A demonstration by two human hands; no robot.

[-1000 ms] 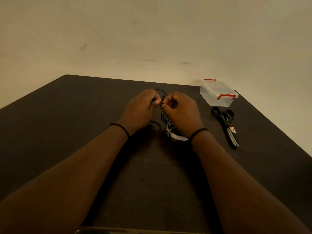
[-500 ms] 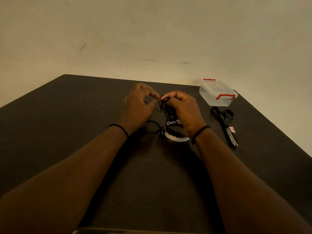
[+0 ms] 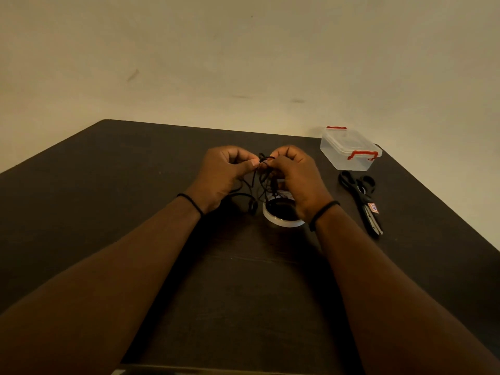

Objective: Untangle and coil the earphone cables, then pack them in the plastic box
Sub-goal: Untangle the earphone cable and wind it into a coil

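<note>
Since half a second ago: both hands have closed back together at frame centre, fingertips now meeting over the knot; the tangle hangs lower and looser beneath them.

Head view, single entry.

Left hand (image 3: 226, 174): centre of frame, just left of middle, raised off the table (image 3: 108, 212). Thumb and forefinger pinched on the cable (image 3: 263, 169). Dark band at the wrist.

Right hand (image 3: 296, 175): just right of middle, fingertips touching those of the left hand. Fingers curled and pinched on the same cable bunch. Dark band at the wrist.

Cable: black, tangled. A knot sits between the two sets of fingertips, and the strands fall from there toward the table, so the long axis of the bunch runs roughly top to bottom in the frame. A loop trails down and left, lying on the table below the left hand. Which end is plug and which earbud cannot be told.

Tape roll (image 3: 281, 219): pale ring, flat on the table, below the right hand and partly hidden by the right wrist. The hanging strands reach toward it.

Box (image 3: 349, 150): clear plastic, red clasps, lid on, upper right of the frame near the far table edge, well apart from the hands.

Scissors (image 3: 362, 201): black handles, just below the box, blades pointing toward the lower right.
</note>
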